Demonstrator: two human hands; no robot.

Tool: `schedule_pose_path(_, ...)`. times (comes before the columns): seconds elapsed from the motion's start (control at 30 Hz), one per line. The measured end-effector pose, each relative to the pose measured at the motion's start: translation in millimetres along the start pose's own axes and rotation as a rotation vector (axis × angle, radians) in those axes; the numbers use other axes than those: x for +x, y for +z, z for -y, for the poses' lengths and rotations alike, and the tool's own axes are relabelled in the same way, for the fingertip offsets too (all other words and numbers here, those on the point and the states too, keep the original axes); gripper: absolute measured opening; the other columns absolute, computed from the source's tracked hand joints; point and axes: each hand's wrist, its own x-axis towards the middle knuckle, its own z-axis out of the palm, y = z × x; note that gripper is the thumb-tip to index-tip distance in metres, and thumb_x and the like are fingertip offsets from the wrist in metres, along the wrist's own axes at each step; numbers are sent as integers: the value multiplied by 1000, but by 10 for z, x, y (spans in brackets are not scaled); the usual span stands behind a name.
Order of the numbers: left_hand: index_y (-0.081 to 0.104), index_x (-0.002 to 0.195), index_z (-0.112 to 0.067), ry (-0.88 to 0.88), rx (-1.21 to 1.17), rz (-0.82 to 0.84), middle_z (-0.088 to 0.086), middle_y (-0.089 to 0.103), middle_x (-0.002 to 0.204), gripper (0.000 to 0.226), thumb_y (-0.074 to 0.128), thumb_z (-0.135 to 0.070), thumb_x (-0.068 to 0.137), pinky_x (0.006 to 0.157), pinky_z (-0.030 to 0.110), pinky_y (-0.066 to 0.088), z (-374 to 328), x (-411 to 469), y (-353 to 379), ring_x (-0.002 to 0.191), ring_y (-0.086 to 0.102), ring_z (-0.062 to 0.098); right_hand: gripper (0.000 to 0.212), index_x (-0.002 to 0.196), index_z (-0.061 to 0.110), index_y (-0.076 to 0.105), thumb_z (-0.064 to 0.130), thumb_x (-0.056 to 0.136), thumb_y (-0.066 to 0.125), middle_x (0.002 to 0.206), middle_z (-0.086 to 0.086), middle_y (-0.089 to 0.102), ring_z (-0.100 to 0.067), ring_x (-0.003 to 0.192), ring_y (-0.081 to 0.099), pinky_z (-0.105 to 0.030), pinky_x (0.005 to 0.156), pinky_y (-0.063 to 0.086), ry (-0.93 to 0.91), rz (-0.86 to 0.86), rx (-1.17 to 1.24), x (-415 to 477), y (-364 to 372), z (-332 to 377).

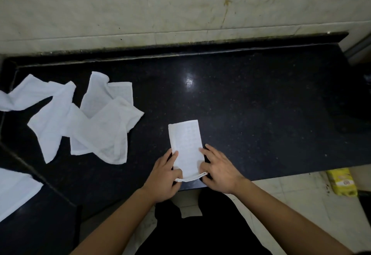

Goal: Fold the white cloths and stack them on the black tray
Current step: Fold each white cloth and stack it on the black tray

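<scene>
A white cloth (186, 144) folded into a narrow strip lies on the black counter (261, 104), its near end at the front edge. My left hand (164, 178) pinches the near left corner, thumb on top of the fabric. My right hand (218, 172) holds the near right edge, with its fingers lying along that side. Several unfolded white cloths (96, 126) lie in a loose, overlapping pile at the left. At the bottom left, a flat white cloth (16, 190) rests on a dark surface that looks like the black tray (40, 224).
A pale stained wall (180, 9) rises behind the counter's raised back lip. A yellow packet (343, 182) lies on the tiled floor at the lower right. The right half of the counter holds only a light glare.
</scene>
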Motion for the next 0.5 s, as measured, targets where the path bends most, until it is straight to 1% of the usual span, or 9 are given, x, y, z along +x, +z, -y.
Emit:
schedule_pose_path(0.03, 65, 94, -24, -16, -5, 44, 13, 15, 164, 18, 53, -37, 89, 118, 50, 17, -20, 15, -26, 152, -1, 34, 26, 101, 22, 66, 42, 90, 53, 164, -10, 21, -32, 153, 10, -43, 121, 14, 6, 49, -8, -5, -13, 7)
schedule_pose_path(0.1, 64, 96, -25, -59, -20, 113, 9, 7, 165, 18, 52, -37, 91, 120, 50, 9, -37, 49, -83, 152, -9, 32, 30, 104, 21, 66, 43, 91, 50, 166, -9, 12, -31, 153, 3, -40, 121, 4, 17, 101, -27, -1, -52, 17)
schedule_pose_path(0.27, 64, 99, -29, -121, -104, 241, 4, 4, 166, 15, 53, -36, 92, 121, 48, 6, -69, 103, -253, 152, -11, 26, 34, 108, 21, 68, 44, 90, 50, 165, -9, 18, -29, 153, 9, -40, 122, 0, 2, 168, -20, 35, -151, 10)
schedule_pose_path(0.33, 65, 105, -31, -134, -156, 289, 3, 11, 165, 18, 56, -38, 91, 120, 48, 13, -32, 115, -324, 152, -5, 22, 28, 103, 25, 69, 43, 86, 55, 160, -5, 31, -23, 150, 19, -35, 122, 9, 11, 198, 77, 67, -218, -16)
schedule_pose_path(0.37, 66, 107, -31, -136, -194, 297, 3, 19, 163, 22, 57, -40, 90, 120, 47, 17, -12, 131, -380, 152, 1, 21, 23, 97, 27, 69, 42, 82, 59, 151, -3, 45, -20, 145, 29, -32, 121, 19, 22, 189, 156, 97, -259, -43)
schedule_pose_path(0.4, 68, 107, -28, -136, -243, 278, 4, 32, 158, 26, 59, -42, 87, 118, 44, 22, 4, 153, -444, 151, 13, 21, 17, 91, 28, 68, 39, 79, 63, 135, 1, 58, -17, 133, 43, -33, 114, 33, 41, 165, 242, 132, -305, -74)
schedule_pose_path(0.43, 70, 103, -23, -141, -297, 228, 5, 49, 146, 29, 61, -43, 84, 115, 40, 29, 18, 183, -509, 143, 32, 21, 12, 86, 29, 66, 37, 77, 66, 117, 5, 65, -14, 116, 54, -35, 103, 45, 83, 141, 339, 177, -338, -116)
schedule_pose_path(0.47, 72, 96, -18, -164, -359, 154, 6, 63, 128, 27, 64, -40, 83, 109, 36, 37, 46, 223, -564, 128, 49, 20, 11, 84, 28, 66, 36, 77, 69, 104, 8, 67, -11, 102, 59, -36, 92, 50, 148, 112, 445, 228, -365, -159)
schedule_pose_path(0.5, 72, 89, -17, -218, -436, 68, 4, 69, 111, 18, 68, -34, 83, 101, 35, 44, 77, 267, -614, 110, 60, 16, 13, 84, 26, 67, 36, 77, 72, 96, 9, 68, -9, 93, 62, -37, 86, 53, 225, 77, 556, 291, -380, -205)
